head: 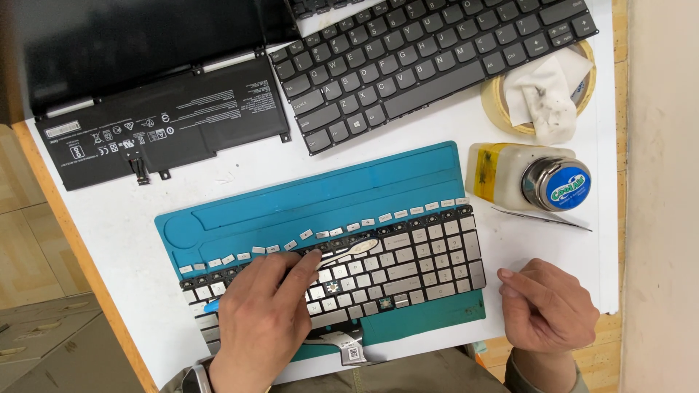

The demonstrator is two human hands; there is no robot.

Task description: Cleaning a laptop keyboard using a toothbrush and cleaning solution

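Nearest the camera, the left hand [262,320] pressed flat on the silver keyboard [408,262] atop the blue mat [313,196], gripping nothing, the right hand [546,306] loosely curled and empty beside it (thin, bendy, probably best lifted by its edges).

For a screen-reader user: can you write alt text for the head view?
A left hand presses on a silver keyboard lying on a teal mat; the right hand rests on the white table. Behind lie a dark keyboard, a battery and a bottle.
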